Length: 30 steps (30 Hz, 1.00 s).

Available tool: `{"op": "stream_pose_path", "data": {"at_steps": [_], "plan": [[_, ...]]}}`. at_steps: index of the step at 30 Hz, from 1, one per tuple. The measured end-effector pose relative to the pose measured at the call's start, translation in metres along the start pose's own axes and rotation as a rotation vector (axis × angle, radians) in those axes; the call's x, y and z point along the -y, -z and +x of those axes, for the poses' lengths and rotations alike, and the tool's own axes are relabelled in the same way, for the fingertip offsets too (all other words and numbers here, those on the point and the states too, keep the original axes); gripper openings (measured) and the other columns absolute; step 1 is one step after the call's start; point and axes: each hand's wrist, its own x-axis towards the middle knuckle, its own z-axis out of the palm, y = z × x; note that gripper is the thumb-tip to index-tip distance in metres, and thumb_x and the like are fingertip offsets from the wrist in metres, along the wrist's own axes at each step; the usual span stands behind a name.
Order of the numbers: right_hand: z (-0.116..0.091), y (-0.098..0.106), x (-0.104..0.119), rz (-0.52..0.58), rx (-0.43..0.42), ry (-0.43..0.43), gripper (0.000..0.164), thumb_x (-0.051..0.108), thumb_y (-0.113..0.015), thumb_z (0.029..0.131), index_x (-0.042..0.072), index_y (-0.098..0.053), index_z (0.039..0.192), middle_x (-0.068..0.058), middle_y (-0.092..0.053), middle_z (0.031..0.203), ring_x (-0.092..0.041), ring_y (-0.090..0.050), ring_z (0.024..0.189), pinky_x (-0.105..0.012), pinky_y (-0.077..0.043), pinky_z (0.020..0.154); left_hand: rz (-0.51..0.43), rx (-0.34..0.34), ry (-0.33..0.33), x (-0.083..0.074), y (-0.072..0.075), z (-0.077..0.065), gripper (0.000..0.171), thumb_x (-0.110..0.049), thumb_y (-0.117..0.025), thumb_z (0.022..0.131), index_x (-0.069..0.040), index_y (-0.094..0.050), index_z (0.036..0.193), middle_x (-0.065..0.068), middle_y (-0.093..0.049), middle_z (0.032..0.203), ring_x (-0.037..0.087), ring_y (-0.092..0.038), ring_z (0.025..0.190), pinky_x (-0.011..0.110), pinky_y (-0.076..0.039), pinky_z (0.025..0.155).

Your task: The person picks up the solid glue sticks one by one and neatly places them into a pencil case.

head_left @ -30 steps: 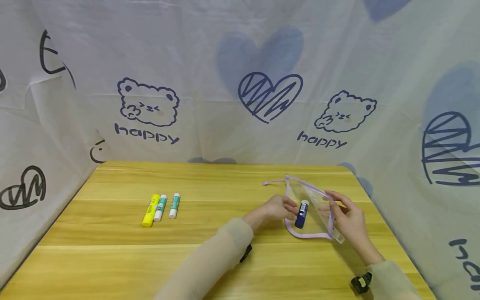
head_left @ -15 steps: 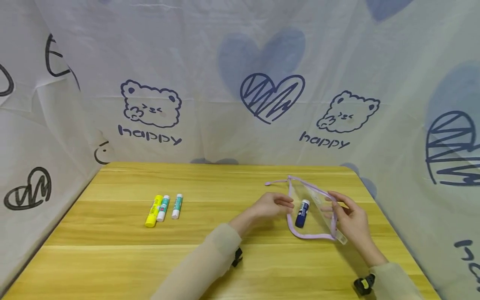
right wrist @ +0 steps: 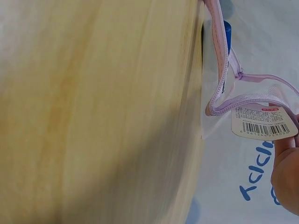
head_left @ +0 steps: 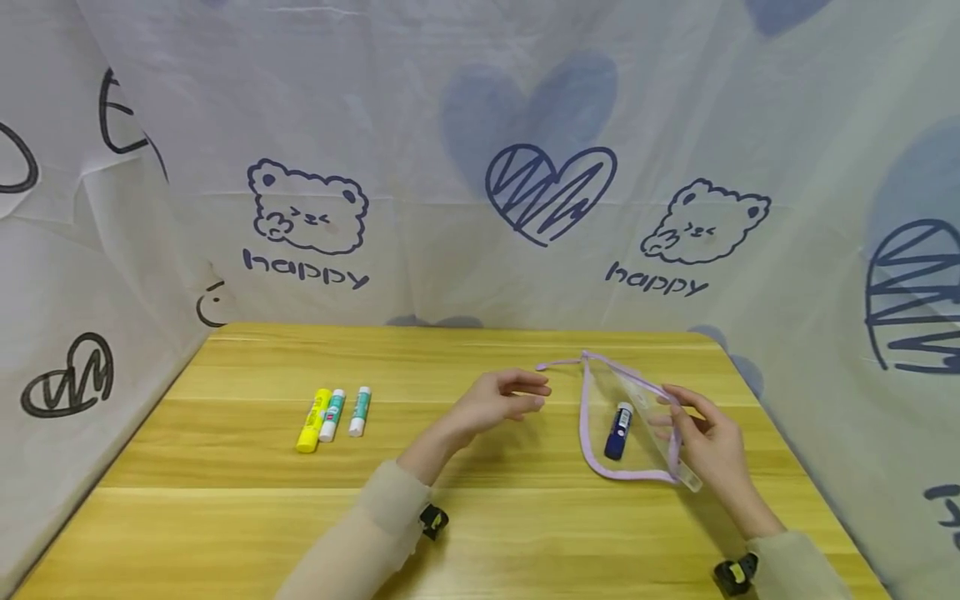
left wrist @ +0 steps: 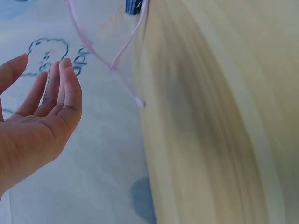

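A clear zip pouch (head_left: 600, 454) with lilac edging lies at the table's right, its upper side lifted. The right hand (head_left: 711, 437) pinches that raised edge between thumb and fingers. Inside the pouch rests a dark blue glue stick (head_left: 618, 431) with a white end. In the right wrist view a barcode label (right wrist: 264, 123) hangs by the pouch's zip, near the fingers. The left hand (head_left: 491, 404) hovers left of the pouch, apart from it, its fingers loosely bent and holding nothing. The left wrist view shows that hand (left wrist: 42, 112) bare-palmed.
On the table's left lie a yellow glue stick (head_left: 312, 421) and two green-and-white glue sticks, one (head_left: 332, 415) touching the yellow and the other (head_left: 360, 412) a little apart. The wooden table (head_left: 480, 533) meets a printed cloth (head_left: 427, 250) at its back and sides.
The left hand has drawn away to the left from the blue glue stick and the pouch. The right hand keeps its pinch on the pouch's edge. The view has shifted slightly.
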Motion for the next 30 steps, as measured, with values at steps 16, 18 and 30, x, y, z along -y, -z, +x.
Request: {"op": "stream_pose_path", "data": {"at_steps": [16,18,30], "plan": [[-0.002,-0.001,0.002,-0.045,-0.007,0.001,0.033,0.009,-0.056,0.108,-0.002,-0.063,0.138,-0.012,-0.073,0.121,-0.005,-0.075,0.085,-0.028,-0.063,0.067,0.036,-0.135,-0.076,-0.013,0.052,-0.046,0.044,-0.017,-0.068,0.102,-0.01,-0.06,0.145,0.014,-0.063,0.143,0.027,-0.064,0.121,0.05,-0.054,0.1],[-0.002,-0.001,0.003,-0.097,-0.021,0.004,0.033,0.01,-0.058,0.107,0.0,-0.064,0.137,-0.021,-0.072,0.123,-0.002,-0.074,0.085,-0.024,-0.062,0.066,0.047,-0.159,-0.082,-0.013,0.058,-0.052,0.044,-0.017,-0.068,0.102,-0.009,-0.06,0.145,0.014,-0.063,0.143,0.027,-0.064,0.122,0.047,-0.055,0.099],[-0.003,0.0,-0.002,-0.016,0.0,-0.007,0.034,0.009,-0.056,0.108,-0.003,-0.062,0.139,0.01,-0.073,0.117,-0.008,-0.076,0.085,-0.031,-0.063,0.067,0.125,-0.289,-0.067,-0.006,0.095,-0.083,0.045,-0.02,-0.069,0.102,-0.01,-0.06,0.145,0.013,-0.062,0.143,0.028,-0.064,0.122,0.035,-0.055,0.095]]}}
